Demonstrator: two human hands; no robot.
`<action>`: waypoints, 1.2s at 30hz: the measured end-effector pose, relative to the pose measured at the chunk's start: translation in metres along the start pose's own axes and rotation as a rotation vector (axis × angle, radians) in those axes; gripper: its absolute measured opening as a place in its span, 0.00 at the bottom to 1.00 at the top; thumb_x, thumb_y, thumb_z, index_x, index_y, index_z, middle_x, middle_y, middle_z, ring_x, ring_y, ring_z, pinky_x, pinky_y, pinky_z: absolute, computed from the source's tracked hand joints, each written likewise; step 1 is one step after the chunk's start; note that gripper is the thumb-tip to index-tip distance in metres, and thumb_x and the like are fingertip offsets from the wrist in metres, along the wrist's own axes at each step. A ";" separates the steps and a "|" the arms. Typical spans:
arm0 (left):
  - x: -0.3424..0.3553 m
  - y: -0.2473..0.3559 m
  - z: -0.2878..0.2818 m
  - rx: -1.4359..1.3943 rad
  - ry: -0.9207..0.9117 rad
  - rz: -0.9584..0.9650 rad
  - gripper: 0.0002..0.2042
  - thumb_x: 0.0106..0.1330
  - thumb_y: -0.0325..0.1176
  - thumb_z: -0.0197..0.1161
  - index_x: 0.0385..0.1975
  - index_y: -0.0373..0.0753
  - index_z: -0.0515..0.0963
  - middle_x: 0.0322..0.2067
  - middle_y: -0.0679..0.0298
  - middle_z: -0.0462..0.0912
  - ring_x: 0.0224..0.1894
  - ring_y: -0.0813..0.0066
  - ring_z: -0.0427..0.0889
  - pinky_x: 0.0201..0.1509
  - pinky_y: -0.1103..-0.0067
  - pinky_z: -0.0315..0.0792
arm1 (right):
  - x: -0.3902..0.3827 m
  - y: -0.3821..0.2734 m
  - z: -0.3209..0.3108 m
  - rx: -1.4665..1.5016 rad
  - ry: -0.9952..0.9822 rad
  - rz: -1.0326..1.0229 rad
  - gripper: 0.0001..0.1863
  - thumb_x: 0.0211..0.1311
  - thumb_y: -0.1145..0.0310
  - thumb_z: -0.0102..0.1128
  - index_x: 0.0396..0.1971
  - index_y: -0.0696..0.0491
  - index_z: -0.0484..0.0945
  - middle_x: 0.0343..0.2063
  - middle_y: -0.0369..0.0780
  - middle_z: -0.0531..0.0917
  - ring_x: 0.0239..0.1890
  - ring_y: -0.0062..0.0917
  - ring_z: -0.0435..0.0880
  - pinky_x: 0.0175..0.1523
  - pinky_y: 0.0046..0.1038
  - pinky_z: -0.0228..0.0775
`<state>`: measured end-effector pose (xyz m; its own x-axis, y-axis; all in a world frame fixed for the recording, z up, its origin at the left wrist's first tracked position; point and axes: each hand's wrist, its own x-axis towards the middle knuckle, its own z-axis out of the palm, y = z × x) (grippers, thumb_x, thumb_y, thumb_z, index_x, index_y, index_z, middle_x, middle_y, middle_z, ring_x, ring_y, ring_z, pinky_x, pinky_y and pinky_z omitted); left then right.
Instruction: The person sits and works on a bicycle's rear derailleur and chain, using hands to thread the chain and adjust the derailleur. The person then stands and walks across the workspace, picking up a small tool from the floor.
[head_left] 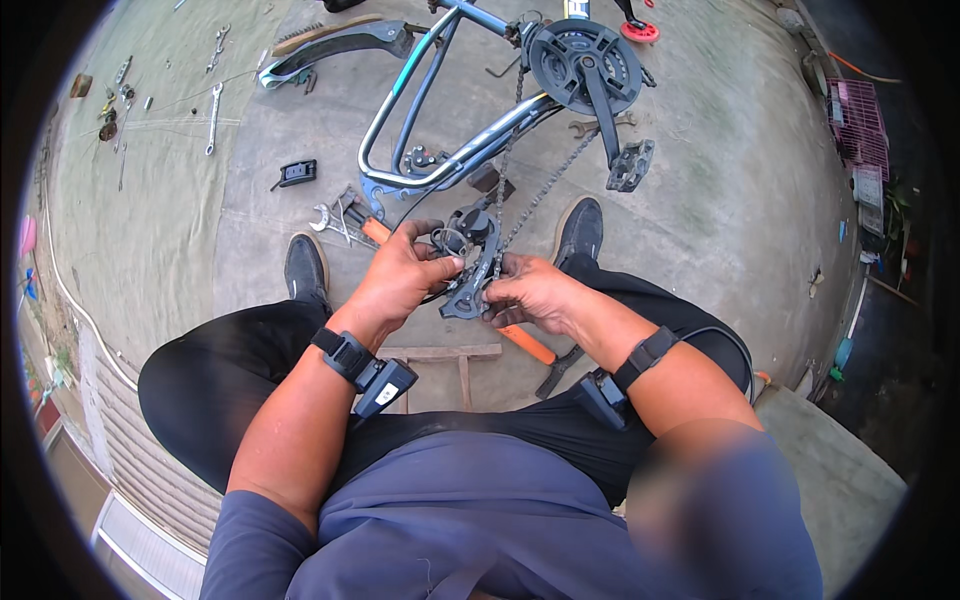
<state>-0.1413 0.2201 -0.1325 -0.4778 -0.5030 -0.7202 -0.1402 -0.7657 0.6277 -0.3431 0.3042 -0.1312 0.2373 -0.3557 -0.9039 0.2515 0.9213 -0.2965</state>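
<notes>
While the person sits with knees spread over the concrete floor [690, 220], both hands meet at a dark bicycle gear changer [488, 240], held up between the shoes, just beyond the lap. The left hand [412, 265] has its fingers closed on the changer's left side, near a thin curled wire; exactly which part they pinch is hard to tell. The right hand [533, 290] grips the lower right side, thumb and fingers bent around the plate beside the chain [552, 187]. That chain runs up from the changer to the toothed wheel [585, 68], whose crank ends in a black pedal [630, 166]. Beyond the hands lies the blue and silver bicycle frame [450, 185]. An orange handle [527, 344] shows below the right hand. Several wrenches [337, 224] rest near the left shoe [306, 268], with a small black block [297, 173] farther off and another wrench [214, 118] on the green covering beyond.
</notes>
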 end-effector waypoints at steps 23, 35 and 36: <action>-0.007 0.012 0.010 0.053 0.033 0.075 0.33 0.64 0.25 0.72 0.65 0.20 0.63 0.30 0.65 0.78 0.29 0.81 0.78 0.30 0.84 0.72 | -0.005 -0.003 0.003 0.129 -0.120 -0.090 0.23 0.63 0.72 0.69 0.57 0.53 0.74 0.45 0.39 0.86 0.49 0.29 0.87 0.51 0.37 0.83; -0.004 0.014 0.006 0.108 0.000 0.082 0.34 0.68 0.30 0.70 0.68 0.19 0.61 0.35 0.58 0.84 0.35 0.77 0.83 0.35 0.82 0.77 | -0.004 -0.006 0.002 0.141 -0.124 -0.097 0.22 0.62 0.71 0.70 0.55 0.55 0.74 0.44 0.42 0.88 0.45 0.30 0.89 0.50 0.34 0.83; -0.004 0.013 0.006 0.119 -0.003 0.078 0.34 0.69 0.30 0.70 0.68 0.19 0.61 0.37 0.56 0.84 0.36 0.76 0.84 0.36 0.81 0.77 | -0.003 -0.005 0.002 0.144 -0.123 -0.098 0.22 0.62 0.70 0.70 0.54 0.56 0.74 0.43 0.42 0.88 0.45 0.30 0.89 0.50 0.34 0.83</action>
<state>-0.1462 0.2143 -0.1196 -0.4935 -0.5581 -0.6671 -0.2042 -0.6712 0.7126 -0.3431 0.2999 -0.1263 0.3159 -0.4676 -0.8256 0.4083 0.8524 -0.3265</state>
